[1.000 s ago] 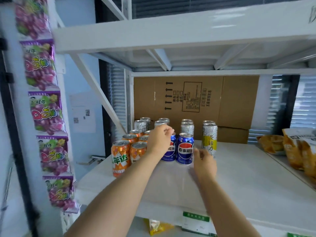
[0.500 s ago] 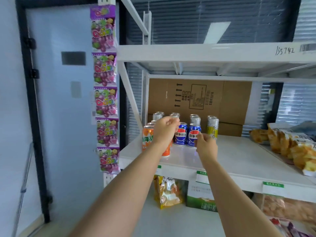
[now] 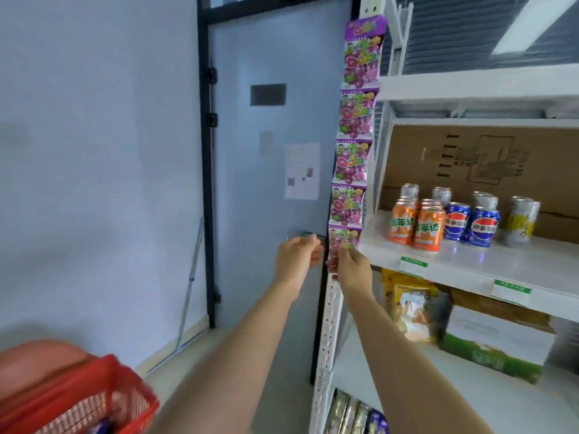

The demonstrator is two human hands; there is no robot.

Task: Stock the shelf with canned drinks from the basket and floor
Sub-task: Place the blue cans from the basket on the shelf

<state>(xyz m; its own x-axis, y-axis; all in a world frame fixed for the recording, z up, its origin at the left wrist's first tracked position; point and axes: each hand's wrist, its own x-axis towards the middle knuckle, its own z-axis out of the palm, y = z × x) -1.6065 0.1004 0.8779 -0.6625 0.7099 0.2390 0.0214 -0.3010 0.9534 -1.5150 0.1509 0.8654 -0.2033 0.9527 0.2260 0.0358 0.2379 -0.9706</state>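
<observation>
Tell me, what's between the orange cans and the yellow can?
In the head view, two blue Pepsi cans stand between the orange cans and the yellow can.

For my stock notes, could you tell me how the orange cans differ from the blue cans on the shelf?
The orange cans carry a green band; the blue cans a round red-white-blue emblem. The orange cans stand left, the blue cans to their right. Both stand upright on one shelf.
</observation>
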